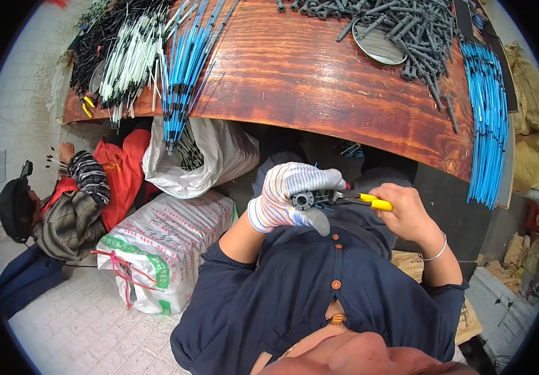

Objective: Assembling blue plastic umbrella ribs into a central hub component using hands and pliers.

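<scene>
Reddish wood tabletop [319,75] curves across the top of your view, and your hands work below its near edge, over your lap. Your left hand [285,197], in a striped knit glove, is curled shut around a small dark round fitting [303,200]. Your right hand [404,212], bare, is clamped on the yellow handles of the pliers [360,199]. Their long axis lies level, nose toward 9 o'clock, meeting the fitting, which sits just at 9 o'clock of your right hand; your left is the nearer one, already on it. Both forearms bend inward, elbows out. Farther off, blue rods [185,69] lie at 11 o'clock, grey fittings [416,31] at 1 o'clock, more blue rods [487,119] at 2 o'clock, a white sack [163,250] at 8 o'clock.
</scene>
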`<state>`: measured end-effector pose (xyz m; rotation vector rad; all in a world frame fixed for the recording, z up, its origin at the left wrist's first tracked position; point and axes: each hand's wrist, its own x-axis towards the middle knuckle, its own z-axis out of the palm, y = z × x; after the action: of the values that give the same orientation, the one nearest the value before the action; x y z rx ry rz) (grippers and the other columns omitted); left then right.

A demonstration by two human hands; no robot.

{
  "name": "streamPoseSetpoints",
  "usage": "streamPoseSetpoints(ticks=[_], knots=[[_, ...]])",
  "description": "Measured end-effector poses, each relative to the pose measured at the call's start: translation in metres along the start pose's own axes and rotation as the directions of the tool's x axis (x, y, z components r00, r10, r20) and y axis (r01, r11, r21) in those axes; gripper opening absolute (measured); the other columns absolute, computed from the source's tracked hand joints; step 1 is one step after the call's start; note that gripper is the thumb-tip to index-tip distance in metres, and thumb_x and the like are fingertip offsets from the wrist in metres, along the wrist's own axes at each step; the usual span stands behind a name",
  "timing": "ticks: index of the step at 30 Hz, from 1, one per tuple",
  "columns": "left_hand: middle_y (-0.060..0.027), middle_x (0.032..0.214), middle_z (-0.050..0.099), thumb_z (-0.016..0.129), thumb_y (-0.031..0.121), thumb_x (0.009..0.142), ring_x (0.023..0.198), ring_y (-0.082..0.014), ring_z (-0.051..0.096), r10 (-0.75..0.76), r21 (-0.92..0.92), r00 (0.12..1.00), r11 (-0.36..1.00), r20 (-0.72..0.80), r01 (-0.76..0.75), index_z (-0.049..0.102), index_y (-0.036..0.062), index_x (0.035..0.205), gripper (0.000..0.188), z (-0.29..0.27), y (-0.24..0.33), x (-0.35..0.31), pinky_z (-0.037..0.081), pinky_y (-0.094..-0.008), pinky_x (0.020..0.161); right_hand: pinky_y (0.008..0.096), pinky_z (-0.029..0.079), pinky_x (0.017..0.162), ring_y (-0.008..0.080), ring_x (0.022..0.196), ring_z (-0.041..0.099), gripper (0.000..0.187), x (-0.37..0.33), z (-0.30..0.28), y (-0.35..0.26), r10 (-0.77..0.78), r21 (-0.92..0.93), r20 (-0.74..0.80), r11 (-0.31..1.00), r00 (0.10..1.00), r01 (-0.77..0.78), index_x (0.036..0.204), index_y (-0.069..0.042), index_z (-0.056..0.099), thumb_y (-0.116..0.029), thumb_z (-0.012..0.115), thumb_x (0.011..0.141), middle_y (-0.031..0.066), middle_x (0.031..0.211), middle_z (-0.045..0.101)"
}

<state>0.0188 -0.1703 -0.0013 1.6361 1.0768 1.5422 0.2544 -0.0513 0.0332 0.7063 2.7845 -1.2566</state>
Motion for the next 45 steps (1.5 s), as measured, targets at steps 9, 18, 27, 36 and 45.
streamPoseSetpoints(ticks=[9,18,27,36,45], knots=[[-0.015,0.095,0.068,0.081,0.042,0.05,0.082,-0.0236,0.067,-0.05,0.035,0.996,0.998,0.079,0.047,0.061,-0.0028,0.108,0.076,-0.007,0.007,0.006,0.053,-0.0312,0.073,0.0379,0.049,0.069,0.0299,0.077,0.061,0.04,0.004,0.006,0.001,-0.201,-0.225,-0.157,0.96,0.967,0.164,0.108,-0.002,0.057,-0.006,0.067,0.069,0.0123,0.089,0.062],[-0.0143,0.096,0.068,0.081,0.042,0.053,0.086,-0.0231,0.067,-0.095,0.019,0.992,0.995,0.081,0.093,0.06,-0.0045,0.11,0.077,0.0,0.003,0.002,0.052,-0.0309,0.076,0.0418,0.048,0.081,0.0281,0.089,0.061,0.043,0.013,-0.015,-0.012,-0.348,-0.479,-0.16,0.846,0.924,0.236,0.112,0.0,0.056,-0.01,0.067,0.072,0.013,0.099,0.062],[-0.01,0.09,0.068,0.076,0.056,0.051,0.077,-0.0243,0.067,-0.132,0.059,0.991,0.989,-0.019,0.132,0.062,0.0009,0.107,0.08,0.005,0.005,0.004,0.05,-0.028,0.067,0.036,0.045,0.065,0.0243,0.071,0.055,0.045,0.012,-0.019,-0.012,-0.417,-0.624,-0.201,0.752,0.886,0.212,0.111,0.0,0.056,-0.014,0.069,0.07,0.0084,0.078,0.052],[-0.0085,0.091,0.068,0.073,0.021,0.069,0.083,-0.0243,0.066,-0.255,0.072,0.967,0.965,0.011,0.253,0.065,0.0057,0.1,0.036,0.006,0.003,0.006,0.051,-0.0314,0.076,0.0319,0.036,0.051,0.0192,0.058,0.049,0.029,0.008,-0.023,-0.02,-0.39,-0.651,-0.21,0.74,0.896,0.169,0.092,-0.003,0.057,-0.019,0.068,0.072,0.005,0.068,0.045],[-0.0055,0.077,0.067,0.083,0.048,0.05,0.068,-0.0223,0.065,-0.185,0.034,0.973,0.983,0.138,0.182,0.067,0.0062,0.096,0.065,0.001,-0.005,0.007,0.049,-0.0292,0.063,0.0262,0.045,0.045,0.0158,0.046,0.057,0.036,0.005,-0.026,-0.014,0.242,0.34,0.734,0.678,0.635,-0.652,0.082,0.001,0.06,-0.034,0.071,0.078,0.0051,0.056,0.055]])
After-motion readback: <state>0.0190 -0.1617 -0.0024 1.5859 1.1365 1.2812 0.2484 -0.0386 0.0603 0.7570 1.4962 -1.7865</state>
